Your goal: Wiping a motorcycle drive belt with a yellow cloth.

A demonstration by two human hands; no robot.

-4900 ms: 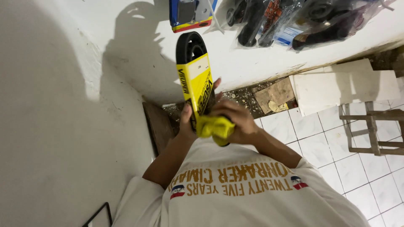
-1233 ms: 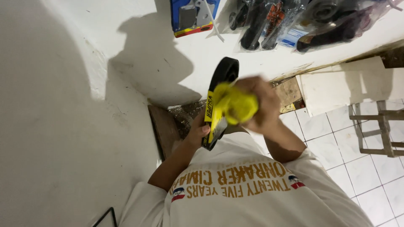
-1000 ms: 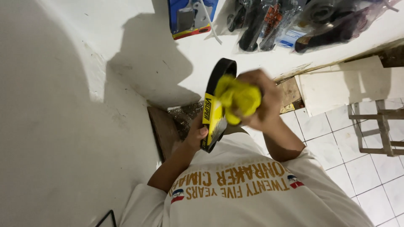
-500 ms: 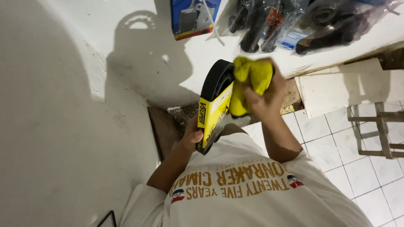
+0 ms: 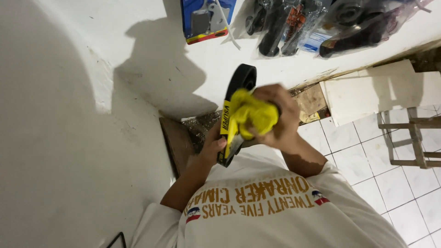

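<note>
Closest in, your white shirt fills the bottom of the view, both forearms rising out of it. Your left hand is wrapped round the lower end of the belt, thumb across its yellow sleeve, holding it upright in front of your chest. Your right hand is closed on a bunched yellow cloth, pressing it against the side of the belt about halfway up. The black loop at the top of the belt pokes out above the cloth.

Below your hands, a dark wooden board lies on the floor beside rubble, and white floor tiles run off to the right. A wooden frame stands on the tiles at the right edge.

Farther out, bagged black parts and a blue card pack hang on the white wall.
</note>
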